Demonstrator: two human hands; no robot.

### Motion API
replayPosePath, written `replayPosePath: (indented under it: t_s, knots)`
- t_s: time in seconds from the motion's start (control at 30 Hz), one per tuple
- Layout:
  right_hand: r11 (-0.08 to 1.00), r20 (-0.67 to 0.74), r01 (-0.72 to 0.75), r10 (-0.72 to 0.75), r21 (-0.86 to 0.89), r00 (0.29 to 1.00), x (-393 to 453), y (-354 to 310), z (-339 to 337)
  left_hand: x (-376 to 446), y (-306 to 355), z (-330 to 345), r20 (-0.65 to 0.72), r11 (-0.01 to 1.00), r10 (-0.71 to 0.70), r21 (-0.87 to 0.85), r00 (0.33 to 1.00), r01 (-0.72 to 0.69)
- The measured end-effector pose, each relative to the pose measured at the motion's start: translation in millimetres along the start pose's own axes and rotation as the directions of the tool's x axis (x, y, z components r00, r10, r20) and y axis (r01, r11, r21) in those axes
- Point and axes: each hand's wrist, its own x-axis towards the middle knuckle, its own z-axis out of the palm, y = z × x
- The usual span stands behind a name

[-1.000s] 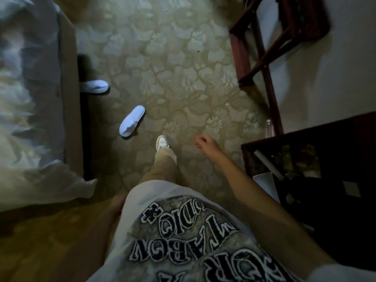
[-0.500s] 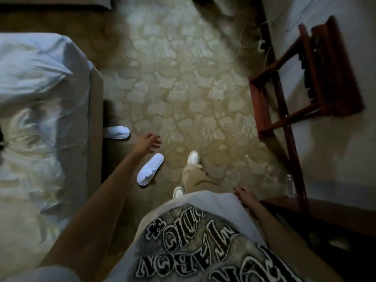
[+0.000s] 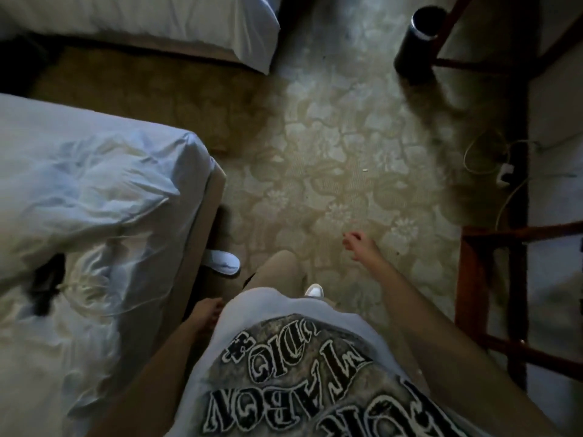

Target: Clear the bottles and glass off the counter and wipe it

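**Walking between the beds, both hands empty**

At the far left lies a bed (image 3: 94, 190) with rumpled pale sheets; a dark object (image 3: 47, 285) rests on the bedding, too dim to identify. A second bed (image 3: 142, 23) crosses the top left, its white cover hanging over the corner. Beside the nearer bed's frame, a white slipper (image 3: 222, 261) pokes out onto the patterned carpet (image 3: 331, 159).

The left hand (image 3: 206, 312) hangs close against the hem of the printed white shirt (image 3: 299, 357), just beside the bed frame. Its fingers look loosely curled and nothing shows in them, though the shirt covers part of the hand, so how far it is open is hard to say.

In the middle, a leg in tan trousers (image 3: 280, 272) steps forward, and a white shoe (image 3: 314, 291) peeks out next to it.

The right hand (image 3: 358, 244) is stretched out over the carpet, fingers relaxed and slightly spread, holding nothing.

Further right, a dark cylindrical bin (image 3: 416, 42) stands on the carpet at the top, touching the leg of a red-brown wooden stand (image 3: 473, 279) that runs down the right edge. A white cable and plug (image 3: 503, 171) trail by the wall (half lost in shadow).

The counter, bottles and glass named in the task are out of view.
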Motion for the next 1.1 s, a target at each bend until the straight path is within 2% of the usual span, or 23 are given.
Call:
replayPosePath:
  t_s: [0.07,0.17,0.23,0.37,0.43,0.5,0.6,0.7,0.8,0.9,1.0,1.1]
  knots:
    - [0.998,0.016,0.058,-0.058,-0.019,0.998,33,-50,-16,14,52,3,-0.001,0.999,0.013,-0.041,1.000,-0.013]
    - [0.999,0.002,0.049,-0.049,-0.009,0.999,79,-93,-35,43,144,15,0.051,0.998,0.040,-0.060,0.998,-0.037]
    - [1.000,-0.033,-0.024,0.024,-0.004,0.999,108,-102,-52,64,218,29,0.079,0.996,0.077,-0.057,0.994,-0.073]
    - [0.957,-0.105,-0.287,0.288,0.032,0.952,151,-83,-91,87,380,47,0.159,0.985,0.165,0.017,0.973,-0.170]
    - [0.942,-0.149,-0.334,0.333,0.023,0.931,167,-93,-109,94,471,56,0.213,0.954,0.243,0.121,0.946,-0.273]
    - [0.933,-0.188,-0.359,0.359,0.038,0.914,173,-131,-126,95,561,64,0.261,0.909,0.318,0.190,0.911,-0.371]
    - [0.911,-0.178,-0.404,0.413,0.084,0.893,202,-178,-150,91,681,78,0.294,0.847,0.430,0.197,0.854,-0.494]
    - [0.907,-0.164,-0.407,0.421,0.111,0.892,268,-215,-177,109,778,92,0.344,0.807,0.471,0.204,0.812,-0.554]
    - [0.920,-0.180,-0.364,0.386,0.144,0.905,350,-263,-208,140,839,106,0.331,0.818,0.448,0.222,0.831,-0.530]
    - [0.932,-0.128,-0.351,0.361,0.093,0.924,438,-331,-248,162,875,105,0.264,0.887,0.333,0.237,0.905,-0.395]
    - [0.971,-0.109,-0.227,0.234,0.073,0.966,518,-435,-293,178,913,103,0.135,0.931,0.278,0.204,0.951,-0.302]
    - [0.989,-0.136,-0.100,0.114,0.104,0.984,575,-554,-340,182,965,101,0.091,0.954,0.227,0.182,0.970,-0.240]
